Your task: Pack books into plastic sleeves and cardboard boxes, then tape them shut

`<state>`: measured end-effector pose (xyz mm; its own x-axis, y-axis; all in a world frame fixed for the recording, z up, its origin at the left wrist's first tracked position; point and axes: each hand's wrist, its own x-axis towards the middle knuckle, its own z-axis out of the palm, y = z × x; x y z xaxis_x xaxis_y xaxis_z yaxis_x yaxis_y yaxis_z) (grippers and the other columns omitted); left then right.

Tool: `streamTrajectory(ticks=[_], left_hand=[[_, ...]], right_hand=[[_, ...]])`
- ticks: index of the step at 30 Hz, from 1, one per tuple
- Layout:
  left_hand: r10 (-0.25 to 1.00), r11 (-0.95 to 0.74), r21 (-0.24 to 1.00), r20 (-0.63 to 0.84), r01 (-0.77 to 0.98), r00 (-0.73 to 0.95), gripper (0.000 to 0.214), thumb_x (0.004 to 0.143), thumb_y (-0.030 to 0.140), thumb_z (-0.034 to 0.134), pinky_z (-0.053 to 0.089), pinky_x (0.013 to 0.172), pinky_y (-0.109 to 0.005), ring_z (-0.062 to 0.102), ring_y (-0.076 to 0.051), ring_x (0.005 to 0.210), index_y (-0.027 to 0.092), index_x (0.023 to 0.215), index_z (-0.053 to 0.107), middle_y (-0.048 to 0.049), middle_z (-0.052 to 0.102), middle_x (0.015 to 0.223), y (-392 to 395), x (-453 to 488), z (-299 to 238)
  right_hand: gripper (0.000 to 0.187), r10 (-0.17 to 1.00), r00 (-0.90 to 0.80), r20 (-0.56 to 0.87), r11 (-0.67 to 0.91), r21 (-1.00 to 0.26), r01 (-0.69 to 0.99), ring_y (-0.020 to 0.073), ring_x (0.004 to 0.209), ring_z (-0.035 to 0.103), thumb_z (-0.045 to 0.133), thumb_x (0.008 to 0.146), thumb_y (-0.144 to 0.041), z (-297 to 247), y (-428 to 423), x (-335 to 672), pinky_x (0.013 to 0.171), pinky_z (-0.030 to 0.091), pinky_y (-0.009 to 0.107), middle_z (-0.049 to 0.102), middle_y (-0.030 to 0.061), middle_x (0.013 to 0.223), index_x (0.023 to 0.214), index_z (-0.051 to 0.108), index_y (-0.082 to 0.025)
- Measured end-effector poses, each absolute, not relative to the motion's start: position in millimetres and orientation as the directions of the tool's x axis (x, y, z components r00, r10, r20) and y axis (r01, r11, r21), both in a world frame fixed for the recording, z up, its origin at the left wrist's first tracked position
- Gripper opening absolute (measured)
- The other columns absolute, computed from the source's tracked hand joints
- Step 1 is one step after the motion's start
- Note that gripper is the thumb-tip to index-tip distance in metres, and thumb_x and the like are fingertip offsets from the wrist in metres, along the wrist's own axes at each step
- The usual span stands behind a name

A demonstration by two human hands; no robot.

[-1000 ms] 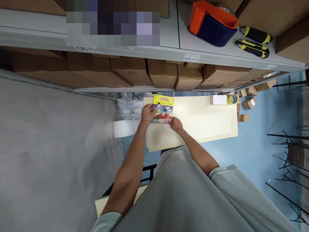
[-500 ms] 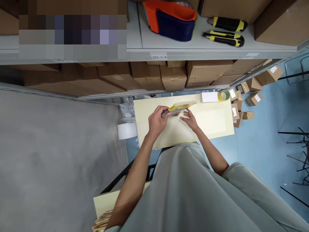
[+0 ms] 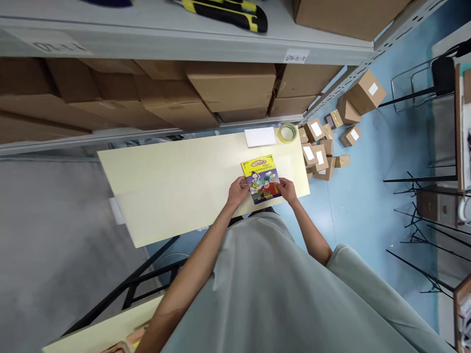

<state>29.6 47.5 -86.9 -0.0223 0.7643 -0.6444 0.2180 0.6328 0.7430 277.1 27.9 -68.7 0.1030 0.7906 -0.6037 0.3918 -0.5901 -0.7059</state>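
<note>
A thin book [image 3: 262, 180] with a yellow and purple cartoon cover faces up over the pale table [image 3: 176, 186], near its front right part. My left hand [image 3: 238, 191] grips the book's left edge, fingers closed on it. On the opposite edge, my right hand [image 3: 287, 189] pinches the cover's side with thumb and fingers. Whether the book rests on the tabletop or is held just above it, I cannot tell. Behind it lie a white box [image 3: 260, 137] and a roll of tape [image 3: 287, 133].
A grey shelf [image 3: 221, 46] crosses above the table, with a yellow-black utility knife [image 3: 228, 13] on it and cardboard boxes [image 3: 231, 88] below. Small labelled cartons [image 3: 327, 147] are piled on the blue floor to the right. A second pale surface [image 3: 95, 328] lies at lower left.
The book has gone from tilted edge-on to face up, moving toward the table's right end. My right hand, formerly apart from it, now holds its right edge. The view has shifted right.
</note>
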Motion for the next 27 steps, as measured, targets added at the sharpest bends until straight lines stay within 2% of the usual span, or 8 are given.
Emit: streamTrajectory(ticks=[5, 9, 20, 27], left_hand=[[0.752, 0.637, 0.711, -0.658, 0.299, -0.039, 0.041, 0.081, 0.031, 0.081, 0.063, 0.088, -0.035, 0.075, -0.022, 0.094, 0.018, 0.12, 0.077, -0.007, 0.081, 0.108, 58, 74, -113], [0.721, 0.665, 0.651, -0.687, 0.365, -0.088, 0.036, 0.082, 0.027, 0.08, 0.062, 0.093, -0.036, 0.076, -0.023, 0.097, 0.019, 0.117, 0.078, -0.0073, 0.082, 0.107, 62, 93, -122], [0.748, 0.617, 0.637, -0.658, 0.463, -0.092, 0.043, 0.088, 0.017, 0.067, 0.061, 0.094, -0.032, 0.077, -0.021, 0.098, 0.021, 0.13, 0.077, -0.0059, 0.082, 0.117, 68, 104, -122], [0.786, 0.533, 0.573, -0.608, 0.622, -0.113, 0.045, 0.089, 0.013, 0.064, 0.059, 0.096, -0.034, 0.077, -0.023, 0.104, 0.023, 0.131, 0.075, -0.0064, 0.082, 0.117, 70, 115, -115]], right_hand=[[0.04, 0.755, 0.199, -0.625, -0.653, -0.691, 0.31, 0.0293, 0.106, 0.081, 0.07, 0.09, -0.053, -84, 23, 312, 0.081, 0.064, 0.034, 0.085, 0.0101, 0.114, 0.112, 0.077, -0.02], [0.034, 0.734, 0.259, -0.628, -0.677, -0.648, 0.349, 0.0268, 0.104, 0.08, 0.065, 0.093, -0.042, -97, 23, 320, 0.083, 0.062, 0.032, 0.085, 0.0093, 0.114, 0.116, 0.077, -0.02], [0.033, 0.762, 0.301, -0.573, -0.643, -0.612, 0.461, 0.0209, 0.087, 0.074, 0.056, 0.1, -0.037, -101, 24, 321, 0.075, 0.055, 0.025, 0.083, 0.0047, 0.1, 0.115, 0.08, -0.019], [0.029, 0.778, 0.349, -0.523, -0.606, -0.476, 0.638, 0.0234, 0.102, 0.076, 0.066, 0.099, -0.028, -97, 32, 332, 0.091, 0.056, 0.029, 0.078, 0.0121, 0.125, 0.123, 0.08, -0.018]])
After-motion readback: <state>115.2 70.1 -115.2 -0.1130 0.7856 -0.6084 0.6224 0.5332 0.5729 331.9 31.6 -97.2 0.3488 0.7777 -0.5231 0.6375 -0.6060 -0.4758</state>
